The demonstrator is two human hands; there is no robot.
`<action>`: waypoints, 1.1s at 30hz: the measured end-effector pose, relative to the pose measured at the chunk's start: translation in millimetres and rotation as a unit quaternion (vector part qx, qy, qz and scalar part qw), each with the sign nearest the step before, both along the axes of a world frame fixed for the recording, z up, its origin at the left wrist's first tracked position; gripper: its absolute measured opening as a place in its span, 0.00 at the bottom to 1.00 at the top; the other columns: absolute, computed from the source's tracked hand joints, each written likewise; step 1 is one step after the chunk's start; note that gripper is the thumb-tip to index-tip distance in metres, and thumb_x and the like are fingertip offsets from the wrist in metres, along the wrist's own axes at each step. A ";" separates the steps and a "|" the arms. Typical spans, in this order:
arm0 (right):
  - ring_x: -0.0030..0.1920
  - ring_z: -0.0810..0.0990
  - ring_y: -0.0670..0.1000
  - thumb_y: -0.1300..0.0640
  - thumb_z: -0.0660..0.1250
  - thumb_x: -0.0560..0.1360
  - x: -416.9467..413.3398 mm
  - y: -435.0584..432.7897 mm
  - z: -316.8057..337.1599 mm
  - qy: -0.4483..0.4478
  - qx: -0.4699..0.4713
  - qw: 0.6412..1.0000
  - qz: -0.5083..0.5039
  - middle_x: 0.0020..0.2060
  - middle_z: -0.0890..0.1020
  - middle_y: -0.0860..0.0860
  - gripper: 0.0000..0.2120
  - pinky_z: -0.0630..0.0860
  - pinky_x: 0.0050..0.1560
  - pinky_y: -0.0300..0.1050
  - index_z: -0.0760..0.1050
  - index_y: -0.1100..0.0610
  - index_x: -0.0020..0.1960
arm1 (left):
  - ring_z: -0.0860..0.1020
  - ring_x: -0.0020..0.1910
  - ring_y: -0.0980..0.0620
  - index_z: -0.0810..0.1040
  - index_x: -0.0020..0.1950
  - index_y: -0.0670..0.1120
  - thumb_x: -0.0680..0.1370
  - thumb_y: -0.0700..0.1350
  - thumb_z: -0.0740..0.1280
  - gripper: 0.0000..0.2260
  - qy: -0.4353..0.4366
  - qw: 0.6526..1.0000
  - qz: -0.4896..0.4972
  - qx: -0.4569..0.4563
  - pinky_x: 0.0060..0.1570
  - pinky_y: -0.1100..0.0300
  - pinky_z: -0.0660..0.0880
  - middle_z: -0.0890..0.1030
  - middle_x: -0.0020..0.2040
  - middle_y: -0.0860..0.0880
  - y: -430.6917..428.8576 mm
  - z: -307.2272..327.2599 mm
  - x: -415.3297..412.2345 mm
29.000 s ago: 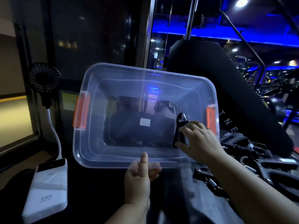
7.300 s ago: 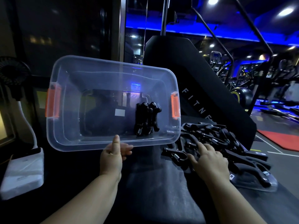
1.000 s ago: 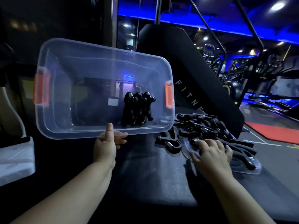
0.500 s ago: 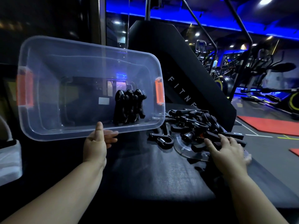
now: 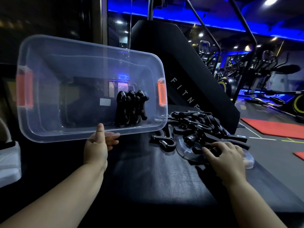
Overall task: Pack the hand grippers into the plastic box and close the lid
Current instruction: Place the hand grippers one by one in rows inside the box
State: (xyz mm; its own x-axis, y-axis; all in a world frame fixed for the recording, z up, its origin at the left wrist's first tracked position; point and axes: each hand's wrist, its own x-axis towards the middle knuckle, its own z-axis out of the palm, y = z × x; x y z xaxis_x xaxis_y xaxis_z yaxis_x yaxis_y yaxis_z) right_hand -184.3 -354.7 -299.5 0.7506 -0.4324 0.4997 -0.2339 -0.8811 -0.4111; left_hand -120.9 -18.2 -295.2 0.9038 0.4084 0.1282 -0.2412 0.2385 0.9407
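Note:
The clear plastic box (image 5: 69,66) with orange side clips is tipped up so its opening faces me. My left hand (image 5: 98,145) grips its near rim, thumb on the front. Several black hand grippers (image 5: 130,109) stand in a row inside, near the box's right end. A pile of loose black hand grippers (image 5: 197,125) lies on the dark surface to the right, partly on the clear lid (image 5: 185,150). My right hand (image 5: 225,153) rests fingers-down on the near edge of that pile, touching a gripper; a firm hold is not visible.
A black padded surface (image 5: 156,178) spreads under my arms. Behind the pile rises a black slanted panel (image 5: 189,66) lettered FITNE. A white object (image 5: 8,162) lies at far left. Gym machines and red mats fill the right background.
The view has shifted a little, with the box staying tipped up in my left hand. My right hand stays on the pile, its fingers now pointing left across the lid.

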 end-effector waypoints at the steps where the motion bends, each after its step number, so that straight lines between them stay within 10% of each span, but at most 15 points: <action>1: 0.61 0.68 0.56 0.39 0.70 0.69 -0.3 2.1 -1.0 -0.019 -0.013 1.000 0.014 0.52 0.79 0.49 0.15 0.66 0.60 0.57 0.80 0.47 0.49 | 0.78 0.25 0.60 0.74 0.36 0.46 0.81 0.56 0.54 0.21 0.000 1.000 0.000 0.000 0.35 0.60 0.68 0.83 0.30 0.54 0.0 0.1 -0.3; 11: 0.55 0.76 0.56 0.40 0.67 0.71 -3.0 16.0 -2.4 -0.114 -0.025 0.991 0.061 0.49 0.81 0.50 0.16 0.67 0.56 0.56 0.79 0.50 0.51 | 0.78 0.25 0.60 0.74 0.36 0.44 0.81 0.55 0.55 0.21 0.001 1.000 -0.005 0.001 0.35 0.60 0.68 0.84 0.31 0.53 0.7 2.0 -2.8; 17: 0.70 0.63 0.60 0.20 0.53 0.62 3.3 -0.7 -7.9 0.030 0.099 0.993 -0.056 0.68 0.68 0.57 0.45 0.60 0.67 0.65 0.66 0.48 0.69 | 0.78 0.26 0.60 0.74 0.37 0.44 0.81 0.55 0.55 0.21 0.005 1.000 -0.006 0.002 0.36 0.60 0.68 0.84 0.31 0.54 1.5 2.6 -1.8; 33: 0.57 0.72 0.59 0.26 0.58 0.61 1.7 6.3 -8.0 -0.049 -0.029 0.998 0.027 0.51 0.80 0.52 0.30 0.68 0.59 0.54 0.79 0.47 0.48 | 0.78 0.25 0.60 0.74 0.37 0.44 0.81 0.56 0.55 0.21 0.007 1.000 -0.005 0.004 0.36 0.60 0.69 0.84 0.31 0.53 1.5 3.0 -1.7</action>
